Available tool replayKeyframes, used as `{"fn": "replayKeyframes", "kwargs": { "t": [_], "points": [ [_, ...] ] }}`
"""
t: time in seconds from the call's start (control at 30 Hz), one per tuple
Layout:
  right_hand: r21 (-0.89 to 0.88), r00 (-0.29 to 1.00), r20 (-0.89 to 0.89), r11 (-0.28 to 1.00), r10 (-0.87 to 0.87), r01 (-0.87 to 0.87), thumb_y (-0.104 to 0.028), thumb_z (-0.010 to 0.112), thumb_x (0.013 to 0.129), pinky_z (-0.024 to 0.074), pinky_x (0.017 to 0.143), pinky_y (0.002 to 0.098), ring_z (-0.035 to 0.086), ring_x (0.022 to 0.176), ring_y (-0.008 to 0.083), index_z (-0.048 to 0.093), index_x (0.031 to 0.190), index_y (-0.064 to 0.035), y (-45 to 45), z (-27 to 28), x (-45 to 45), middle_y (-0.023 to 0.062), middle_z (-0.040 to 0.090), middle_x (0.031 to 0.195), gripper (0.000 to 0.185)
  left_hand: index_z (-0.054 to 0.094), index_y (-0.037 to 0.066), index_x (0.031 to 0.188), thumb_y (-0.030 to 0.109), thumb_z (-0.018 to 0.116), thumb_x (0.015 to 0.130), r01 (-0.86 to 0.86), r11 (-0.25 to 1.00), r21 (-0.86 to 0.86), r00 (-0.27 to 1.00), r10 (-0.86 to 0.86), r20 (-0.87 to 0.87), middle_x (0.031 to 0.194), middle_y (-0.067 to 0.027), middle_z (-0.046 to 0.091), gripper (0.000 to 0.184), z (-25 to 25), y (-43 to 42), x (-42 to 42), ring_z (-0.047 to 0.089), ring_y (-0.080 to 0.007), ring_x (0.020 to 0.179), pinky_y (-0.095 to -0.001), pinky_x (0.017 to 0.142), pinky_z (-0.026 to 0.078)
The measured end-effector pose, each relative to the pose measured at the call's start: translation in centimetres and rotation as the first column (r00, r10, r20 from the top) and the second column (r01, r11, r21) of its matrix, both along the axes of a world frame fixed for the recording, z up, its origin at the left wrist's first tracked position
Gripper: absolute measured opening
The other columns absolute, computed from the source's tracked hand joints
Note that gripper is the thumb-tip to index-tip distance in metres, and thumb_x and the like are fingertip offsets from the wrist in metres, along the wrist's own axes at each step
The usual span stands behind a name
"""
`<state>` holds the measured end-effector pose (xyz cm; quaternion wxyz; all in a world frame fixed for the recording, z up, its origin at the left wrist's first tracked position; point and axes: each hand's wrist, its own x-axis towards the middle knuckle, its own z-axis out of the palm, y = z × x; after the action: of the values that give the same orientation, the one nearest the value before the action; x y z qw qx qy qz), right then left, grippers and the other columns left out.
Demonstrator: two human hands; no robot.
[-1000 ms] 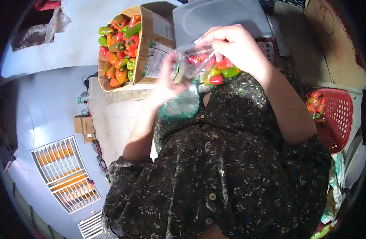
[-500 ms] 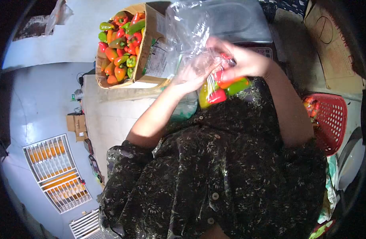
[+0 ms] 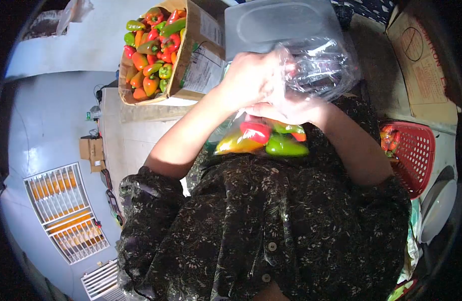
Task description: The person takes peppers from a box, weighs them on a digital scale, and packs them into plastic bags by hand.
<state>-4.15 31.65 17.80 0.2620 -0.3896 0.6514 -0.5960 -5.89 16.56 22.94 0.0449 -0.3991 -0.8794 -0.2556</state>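
Note:
A clear plastic bag (image 3: pixel 316 65) hangs in front of my chest, its loose upper part spread out to the right. In its lower part lie a yellow pepper (image 3: pixel 239 144), a red pepper (image 3: pixel 255 132) and a green pepper (image 3: pixel 286 145), with others partly covered. My left hand (image 3: pixel 253 78) is closed round the bag's gathered neck, knuckles up. Just below and to the right, my right hand (image 3: pixel 299 109) also grips the neck, its fingers partly behind the plastic. The two hands touch or nearly touch.
At the upper left stands an open cardboard box (image 3: pixel 203 55) full of red, orange and green peppers. A grey plastic tray (image 3: pixel 276 22) lies behind my hands. On the right are a red basket (image 3: pixel 417 155) with peppers, a cardboard carton (image 3: pixel 424 65) and a white basin (image 3: pixel 438 210).
The bagged peppers have moved down and left, towards my chest. The bag's loose top has swung from the left to the right, and my left hand has risen onto the neck.

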Motion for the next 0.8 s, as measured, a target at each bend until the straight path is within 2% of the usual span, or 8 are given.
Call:
{"fn": "replayKeyframes", "kwargs": {
  "t": [0.07, 0.1, 0.23, 0.33, 0.4, 0.57, 0.63, 0.8],
  "points": [
    [0.284, 0.959, 0.276, 0.947, 0.066, -0.147, -0.025, 0.057, 0.09, 0.0486, 0.071, 0.0289, 0.06, 0.078, 0.0129, 0.064, 0.096, -0.003, -0.5, 0.7, -0.4, 0.0048, 0.064, 0.083, 0.023, 0.054, 0.007, 0.104, 0.022, 0.063, 0.08, -0.111, 0.987, 0.12, 0.975, 0.085, 0.206, 0.085, -0.0104, 0.064, 0.03, -0.1, 0.3, -0.1, 0.063, -0.0269, 0.075, -0.0346, 0.064, 0.05],
    [0.237, 0.983, 0.177, 0.967, 0.05, -0.092, -0.017, 0.054, 0.091, 0.0494, 0.077, 0.0297, 0.06, 0.081, 0.0139, 0.06, 0.103, -0.002, -0.6, 0.0, -0.4, 0.0057, 0.063, 0.088, 0.02, 0.053, 0.008, 0.107, 0.025, 0.064, 0.08, -0.176, 0.97, 0.169, 0.944, 0.117, 0.309, 0.088, -0.0097, 0.064, 0.035, -0.1, 0.4, 0.0, 0.064, -0.0242, 0.079, -0.0334, 0.066, 0.049],
    [-0.382, 0.957, 0.289, 0.921, 0.038, 0.079, -0.015, 0.055, 0.091, 0.0473, 0.086, 0.0295, 0.058, 0.092, 0.0175, 0.051, 0.117, -0.0029, -1.2, -3.0, -0.9, 0.0096, 0.062, 0.099, 0.029, 0.053, 0.003, 0.112, 0.017, 0.066, 0.083, -0.275, 0.958, 0.075, 0.763, 0.17, 0.624, 0.093, -0.0036, 0.06, 0.034, 1.8, -0.8, 2.5, 0.056, -0.0093, 0.082, -0.0251, 0.071, 0.047],
    [-0.084, 0.942, 0.319, 0.993, 0.103, -0.08, -0.027, 0.057, 0.09, 0.0445, 0.084, 0.0299, 0.057, 0.09, 0.0179, 0.057, 0.107, -0.0033, -0.3, -2.1, -1.0, 0.0089, 0.062, 0.093, 0.03, 0.057, 0.002, 0.1, 0.007, 0.063, 0.085, -0.396, 0.915, 0.07, 0.637, 0.219, 0.739, 0.081, 0.0012, 0.058, 0.017, 1.3, -1.4, 3.5, 0.054, -0.0043, 0.073, -0.0201, 0.066, 0.047],
    [0.018, 0.963, 0.239, 0.991, 0.127, -0.135, -0.034, 0.059, 0.087, 0.0448, 0.082, 0.0316, 0.057, 0.091, 0.0199, 0.058, 0.104, -0.004, 0.1, 0.9, -0.4, 0.0099, 0.061, 0.092, 0.034, 0.059, 0.002, 0.091, 0.007, 0.062, 0.086, -0.382, 0.918, 0.108, 0.674, 0.197, 0.712, 0.076, 0.0024, 0.058, 0.008, 1.5, -1.3, 4.0, 0.054, -0.0038, 0.07, -0.0196, 0.063, 0.046],
    [0.003, 0.984, -0.101, 0.989, -0.145, 0.146, -0.013, 0.054, 0.089, 0.0455, 0.085, 0.0312, 0.054, 0.098, 0.0188, 0.047, 0.112, 0.0022, -2.1, -1.4, 1.3, 0.0111, 0.054, 0.104, 0.028, 0.056, 0.003, 0.079, 0.007, 0.063, 0.085, -0.47, 0.857, 0.21, 0.594, 0.13, 0.794, 0.072, 0.0029, 0.058, 0.01, 2.3, 0.4, 4.3, 0.052, -0.0028, 0.067, -0.0183, 0.061, 0.043],
    [0.021, 0.899, -0.366, 0.964, -0.24, 0.266, -0.016, 0.051, 0.091, 0.0449, 0.085, 0.0351, 0.056, 0.096, 0.0242, 0.048, 0.111, 0.0015, -2.8, -3.0, 1.4, 0.0149, 0.056, 0.101, 0.027, 0.056, 0.003, 0.081, 0.005, 0.063, 0.085, -0.46, 0.843, 0.28, 0.613, 0.073, 0.786, 0.073, 0.0035, 0.057, 0.008, 2.1, -0.1, 4.1, 0.052, -0.0031, 0.068, -0.0186, 0.064, 0.043],
    [0.148, 0.836, -0.449, 0.896, -0.316, 0.418, -0.028, 0.046, 0.091, 0.0448, 0.079, 0.0437, 0.059, 0.087, 0.0293, 0.058, 0.1, -0.004, -1.2, 0.4, 0.9, 0.0142, 0.061, 0.091, 0.028, 0.054, 0.004, 0.102, 0.026, 0.053, 0.094, -0.592, 0.744, 0.31, 0.537, 0.077, 0.84, 0.094, -0.0016, 0.058, 0.024, -0.1, -3.6, 3.4, 0.055, -0.0071, 0.074, -0.0236, 0.071, 0.045]
  ]
}}
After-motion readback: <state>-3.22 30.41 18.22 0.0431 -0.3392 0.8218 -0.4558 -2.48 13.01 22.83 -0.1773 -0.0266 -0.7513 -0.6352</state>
